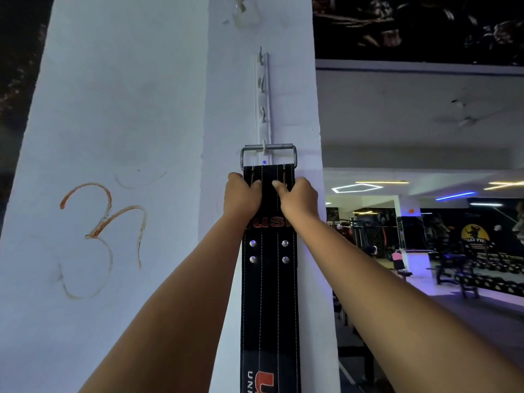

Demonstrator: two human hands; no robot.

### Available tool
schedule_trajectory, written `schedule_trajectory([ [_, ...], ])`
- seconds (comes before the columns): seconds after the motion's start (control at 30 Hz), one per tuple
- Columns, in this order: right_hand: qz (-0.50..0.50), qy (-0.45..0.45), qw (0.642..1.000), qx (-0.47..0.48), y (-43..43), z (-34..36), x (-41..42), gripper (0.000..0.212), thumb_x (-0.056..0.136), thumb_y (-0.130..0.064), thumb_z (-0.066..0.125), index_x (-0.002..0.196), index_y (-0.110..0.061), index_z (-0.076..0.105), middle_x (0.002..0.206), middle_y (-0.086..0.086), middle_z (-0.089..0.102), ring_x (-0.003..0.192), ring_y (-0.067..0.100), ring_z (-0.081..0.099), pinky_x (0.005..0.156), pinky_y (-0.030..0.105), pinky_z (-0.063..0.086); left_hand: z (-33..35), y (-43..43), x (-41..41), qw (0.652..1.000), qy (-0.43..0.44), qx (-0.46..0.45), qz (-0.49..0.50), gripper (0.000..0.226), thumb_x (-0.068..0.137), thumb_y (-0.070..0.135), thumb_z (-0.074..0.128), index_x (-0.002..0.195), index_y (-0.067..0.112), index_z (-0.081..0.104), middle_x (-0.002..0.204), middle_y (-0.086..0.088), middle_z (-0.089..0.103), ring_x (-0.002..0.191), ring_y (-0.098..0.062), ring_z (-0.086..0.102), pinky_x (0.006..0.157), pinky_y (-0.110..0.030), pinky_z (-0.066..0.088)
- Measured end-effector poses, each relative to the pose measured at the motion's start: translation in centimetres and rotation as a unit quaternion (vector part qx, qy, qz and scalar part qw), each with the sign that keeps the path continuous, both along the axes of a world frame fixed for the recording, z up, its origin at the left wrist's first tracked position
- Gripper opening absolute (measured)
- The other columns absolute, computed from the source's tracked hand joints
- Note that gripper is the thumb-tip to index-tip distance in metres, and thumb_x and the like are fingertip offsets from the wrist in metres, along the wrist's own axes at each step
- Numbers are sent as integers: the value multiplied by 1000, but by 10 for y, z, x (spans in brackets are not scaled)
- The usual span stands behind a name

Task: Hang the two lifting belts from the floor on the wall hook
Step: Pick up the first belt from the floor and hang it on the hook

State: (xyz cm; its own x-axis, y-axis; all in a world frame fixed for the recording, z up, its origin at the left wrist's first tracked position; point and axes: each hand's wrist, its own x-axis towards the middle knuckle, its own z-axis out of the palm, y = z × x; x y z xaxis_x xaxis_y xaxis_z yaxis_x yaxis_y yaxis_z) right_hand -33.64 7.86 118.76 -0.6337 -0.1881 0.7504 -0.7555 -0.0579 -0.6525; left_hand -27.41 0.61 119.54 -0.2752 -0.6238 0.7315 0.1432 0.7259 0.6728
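Observation:
A black lifting belt with red lettering and metal studs hangs straight down the white pillar. Its steel buckle sits over the lowest hook of a white vertical hook rail. My left hand grips the belt's left edge just under the buckle. My right hand grips the right edge at the same height. Both thumbs press on the front of the belt near the buckle prongs. Only this one belt is in view.
Three free hooks stand higher on the rail. An orange symbol is drawn on the pillar's left face. To the right, the gym floor holds benches and dumbbell racks. A dark mural fills the upper right wall.

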Motion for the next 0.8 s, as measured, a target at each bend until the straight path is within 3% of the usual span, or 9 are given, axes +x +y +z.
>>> schedule_trajectory([
  [0.07,-9,6,1000,20,9,-12,6,41,92,-32,53,116,1,48,124,18,55,105,32,54,75,31,36,-8,4,10,1000,-10,-2,-15,49,94,25,49,134,2,34,128,-16,52,102,-26,53,79,-31,40],
  [0.2,-28,24,998,48,31,-37,31,45,93,-30,52,125,1,45,132,17,51,119,31,50,78,27,33,-29,17,35,999,-29,1,-41,53,93,26,52,138,4,32,135,-14,46,116,-27,51,87,-31,41],
  [0.37,-27,33,998,43,58,-72,63,35,91,-27,54,114,0,54,115,18,60,107,32,56,71,24,33,-71,47,69,995,-38,20,-93,45,92,23,53,132,7,38,116,-6,54,100,-19,54,77,-23,39],
  [0.5,-26,15,998,57,89,-113,90,34,91,-22,54,116,2,54,118,19,60,105,30,58,71,27,39,-117,66,103,991,-50,56,-111,46,92,29,53,132,12,40,132,-10,53,114,-21,53,86,-26,38],
  [0.57,-17,0,998,64,103,-137,104,34,90,-22,56,117,0,54,118,19,60,97,28,59,63,22,35,-141,78,123,990,-69,64,-105,44,92,29,53,132,12,42,132,-9,53,109,-20,53,84,-27,37],
  [0.63,-1,-15,996,87,116,-157,118,39,90,-25,57,122,-4,52,121,16,58,88,19,53,67,18,33,-162,91,143,989,-78,74,-104,42,93,28,52,131,12,44,131,-8,54,101,-16,51,82,-26,37],
  [0.73,27,-30,992,118,135,-187,137,39,89,-27,58,122,-7,52,123,12,58,90,12,47,63,19,34,-189,112,171,987,-94,90,-93,41,94,28,51,131,13,46,130,-7,55,98,-13,49,81,-26,37],
  [0.8,47,-44,989,135,148,-206,151,39,88,-27,59,121,-8,52,121,10,58,89,11,47,54,9,32,-208,126,188,985,-110,103,-82,41,94,30,51,131,14,45,131,-7,54,99,-13,48,82,-26,37],
])
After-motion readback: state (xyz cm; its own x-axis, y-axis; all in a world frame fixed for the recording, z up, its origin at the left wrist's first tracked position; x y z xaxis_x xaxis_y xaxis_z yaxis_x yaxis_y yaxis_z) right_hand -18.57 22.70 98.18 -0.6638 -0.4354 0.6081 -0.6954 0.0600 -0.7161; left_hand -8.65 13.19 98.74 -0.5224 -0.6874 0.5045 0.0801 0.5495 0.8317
